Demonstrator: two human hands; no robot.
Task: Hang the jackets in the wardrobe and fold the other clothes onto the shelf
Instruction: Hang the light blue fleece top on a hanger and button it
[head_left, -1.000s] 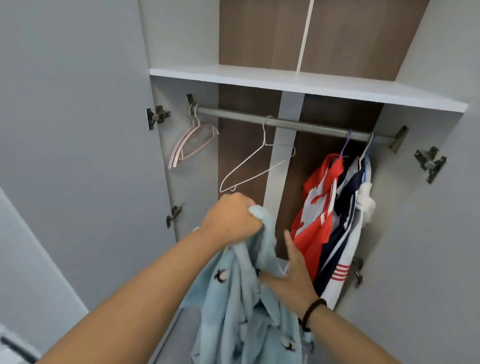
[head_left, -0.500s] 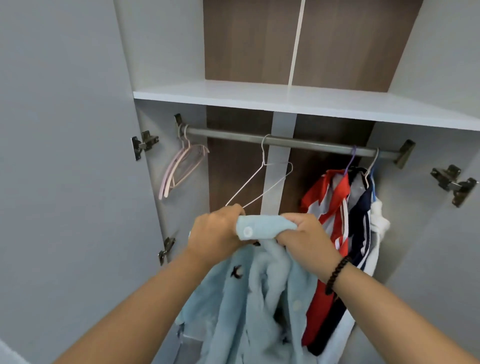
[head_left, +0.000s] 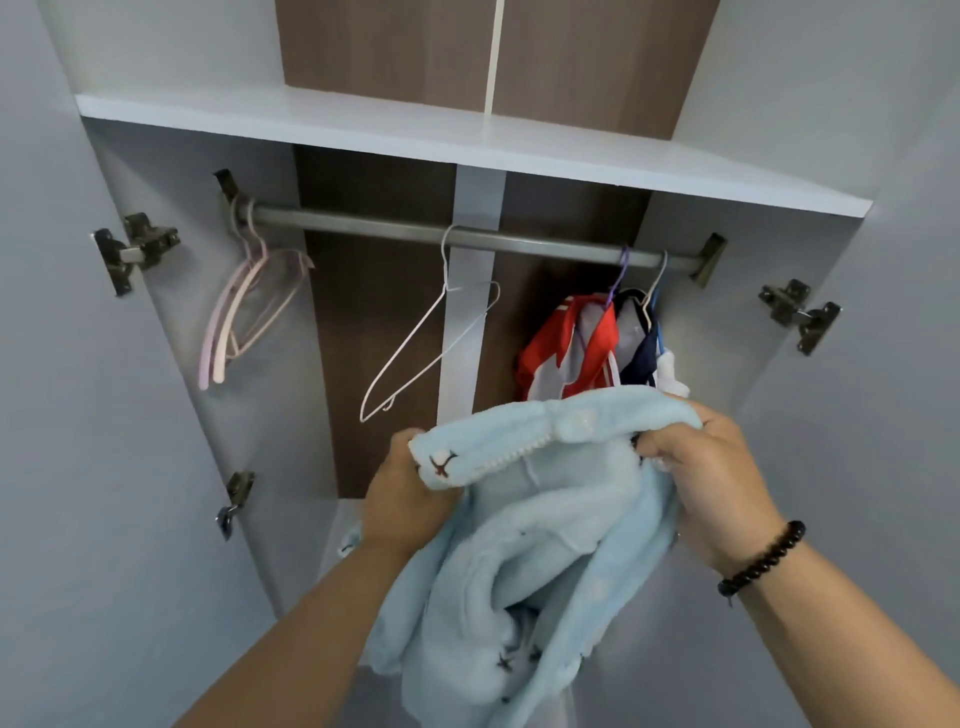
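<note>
Two hands' fingers pinching pale-blue fleece garment (head_left: 524, 525), hung jackets (head_left: 587, 348) partly hidden behind; white hanger (head_left: 415, 358) alongside.

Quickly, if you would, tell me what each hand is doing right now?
Left hand: grips the blue garment at its top edge.
Right hand: grips the same edge.

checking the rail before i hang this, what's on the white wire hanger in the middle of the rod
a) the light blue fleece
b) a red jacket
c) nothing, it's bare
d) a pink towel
c: the white wire hanger hangs bare on the rod, while both hands grip the light blue fleece below it.
</note>
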